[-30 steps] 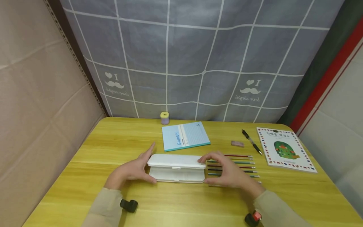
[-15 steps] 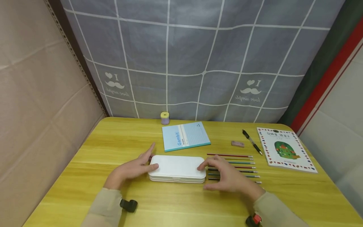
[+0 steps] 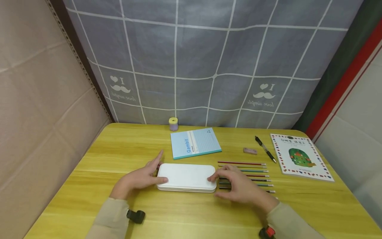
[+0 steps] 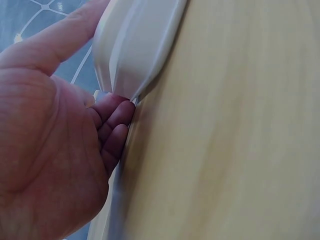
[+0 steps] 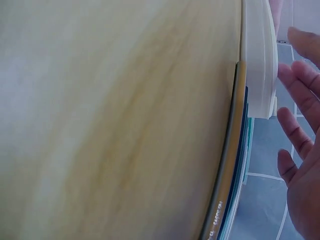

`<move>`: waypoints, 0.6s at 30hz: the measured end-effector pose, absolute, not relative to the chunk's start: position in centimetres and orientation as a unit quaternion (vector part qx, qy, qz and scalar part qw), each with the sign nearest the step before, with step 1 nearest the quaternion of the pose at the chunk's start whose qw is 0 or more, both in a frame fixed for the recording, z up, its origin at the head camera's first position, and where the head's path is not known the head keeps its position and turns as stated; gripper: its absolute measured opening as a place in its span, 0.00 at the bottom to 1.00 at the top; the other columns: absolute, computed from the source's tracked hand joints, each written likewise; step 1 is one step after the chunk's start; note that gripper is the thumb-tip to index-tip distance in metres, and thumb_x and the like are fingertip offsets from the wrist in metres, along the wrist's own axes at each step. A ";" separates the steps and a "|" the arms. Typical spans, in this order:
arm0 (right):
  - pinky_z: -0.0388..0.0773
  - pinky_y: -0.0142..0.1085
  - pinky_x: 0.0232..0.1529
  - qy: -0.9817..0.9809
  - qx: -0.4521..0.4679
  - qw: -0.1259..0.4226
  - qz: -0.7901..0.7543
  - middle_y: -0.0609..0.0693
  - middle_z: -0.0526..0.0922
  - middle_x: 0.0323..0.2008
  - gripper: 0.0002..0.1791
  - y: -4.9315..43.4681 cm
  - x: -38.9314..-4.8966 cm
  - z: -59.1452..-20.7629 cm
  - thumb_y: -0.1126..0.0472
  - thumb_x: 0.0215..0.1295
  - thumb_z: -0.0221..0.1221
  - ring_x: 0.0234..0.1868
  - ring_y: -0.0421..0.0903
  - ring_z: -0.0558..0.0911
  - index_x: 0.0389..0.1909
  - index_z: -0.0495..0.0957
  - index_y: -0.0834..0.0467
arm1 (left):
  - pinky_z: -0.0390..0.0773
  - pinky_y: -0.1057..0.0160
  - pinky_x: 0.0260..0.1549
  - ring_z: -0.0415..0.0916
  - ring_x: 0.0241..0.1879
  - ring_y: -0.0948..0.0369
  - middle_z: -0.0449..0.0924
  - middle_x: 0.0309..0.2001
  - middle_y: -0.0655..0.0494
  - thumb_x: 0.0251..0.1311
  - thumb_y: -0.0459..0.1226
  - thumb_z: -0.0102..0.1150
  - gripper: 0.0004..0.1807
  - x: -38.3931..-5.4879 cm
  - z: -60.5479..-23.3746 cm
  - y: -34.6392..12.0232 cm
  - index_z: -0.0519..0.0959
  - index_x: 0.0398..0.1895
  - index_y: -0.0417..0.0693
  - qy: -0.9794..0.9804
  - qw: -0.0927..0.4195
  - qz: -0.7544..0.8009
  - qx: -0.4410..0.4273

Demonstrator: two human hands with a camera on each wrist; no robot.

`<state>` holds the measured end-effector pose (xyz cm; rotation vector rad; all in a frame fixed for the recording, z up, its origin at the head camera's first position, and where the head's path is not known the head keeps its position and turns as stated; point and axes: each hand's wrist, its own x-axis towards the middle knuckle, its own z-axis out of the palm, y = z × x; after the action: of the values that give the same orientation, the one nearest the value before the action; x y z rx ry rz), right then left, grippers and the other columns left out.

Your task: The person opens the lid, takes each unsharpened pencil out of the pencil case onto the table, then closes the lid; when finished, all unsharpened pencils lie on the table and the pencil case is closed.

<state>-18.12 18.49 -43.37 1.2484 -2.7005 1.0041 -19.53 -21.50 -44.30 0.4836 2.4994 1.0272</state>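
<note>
A white pencil case [image 3: 186, 177] lies with its lid down on the wooden table. My left hand [image 3: 140, 177] is at its left end, thumb resting on the lid and index finger extended away past the back corner. In the left wrist view the other fingers [image 4: 115, 142] bend loosely by the case's end. My right hand [image 3: 240, 184] touches the lid's right end with a fingertip, while its thumb stays apart from the case. The right wrist view shows that hand's fingers [image 5: 300, 95] spread beside the case [image 5: 260, 60]. Several pencils [image 3: 253, 176] lie in a row partly beneath the right hand.
Behind the case lies a blue notebook [image 3: 195, 143], with a yellow and purple spool-like item [image 3: 173, 124] further back. An eraser [image 3: 250, 151], a black pen [image 3: 265, 149] and a picture book [image 3: 300, 157] lie to the right. A grey checked cloth [image 3: 194, 66] hangs behind the table.
The pencil case's lid has come down from half raised to flush. My left thumb has moved from the front edge onto the lid. The right fingertip has lowered with the lid.
</note>
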 end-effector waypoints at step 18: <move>0.73 0.46 0.52 -0.863 0.400 0.007 0.307 0.29 0.84 0.54 0.14 18.6 -18.2 -43.3 0.55 0.62 0.75 0.50 0.36 0.74 0.44 0.84 0.36 | 0.44 0.35 0.75 0.38 0.82 0.41 0.38 0.84 0.41 0.67 0.58 0.66 0.65 -19.7 -44.1 -21.4 0.26 0.85 0.50 0.891 0.202 0.368 0.173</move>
<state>-18.21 18.61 -43.28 1.2527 -2.7005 0.9617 -19.75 -21.36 -44.11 0.4827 2.4871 1.0277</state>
